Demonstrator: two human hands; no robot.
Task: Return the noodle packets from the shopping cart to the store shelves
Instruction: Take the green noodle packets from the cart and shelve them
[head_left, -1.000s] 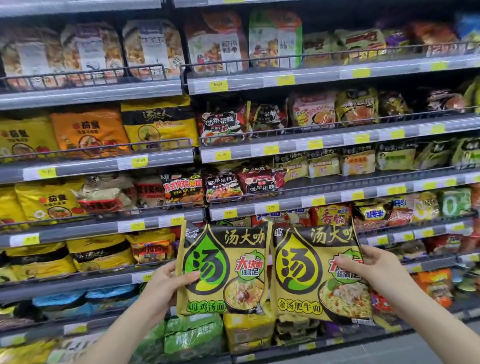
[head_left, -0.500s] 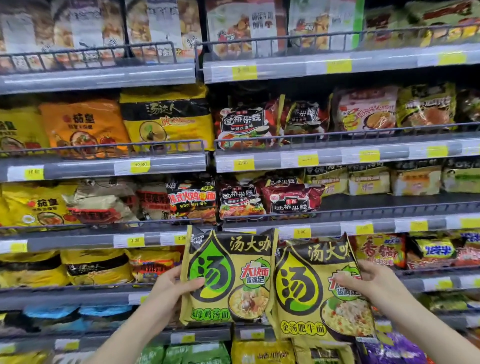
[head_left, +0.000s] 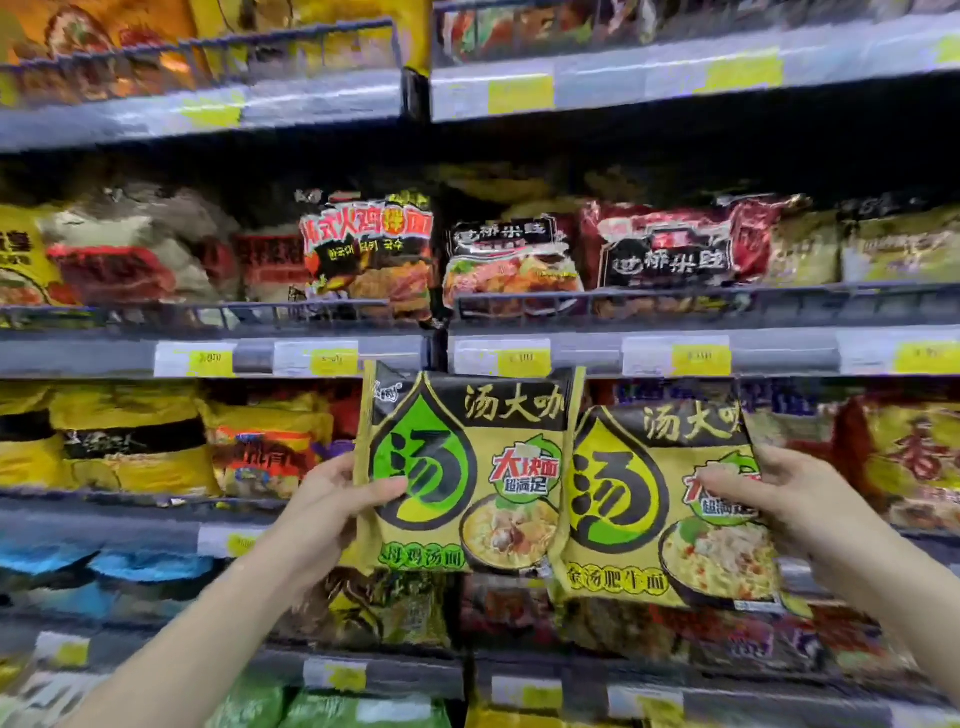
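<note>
Two yellow-green noodle packets with black tops are held up side by side in front of the store shelves (head_left: 675, 353). My left hand (head_left: 332, 499) grips the left packet (head_left: 467, 467) by its left edge, thumb across the front. My right hand (head_left: 774, 499) grips the right packet (head_left: 649, 509) by its right edge, thumb on the front. The right packet sits slightly lower and its left edge tucks behind the left packet. No shopping cart is in view.
Grey shelves with wire front rails and yellow price tags fill the view. Red and black packets (head_left: 660, 249) stand on the shelf above the hands. Yellow packets (head_left: 124, 436) lie at left, orange-red ones (head_left: 904, 457) at right, blue (head_left: 130, 566) and green ones lower down.
The view has drawn much closer to the shelves. Both hands with their packets have risen a little toward the price-tag rail, and the packets overlap more.
</note>
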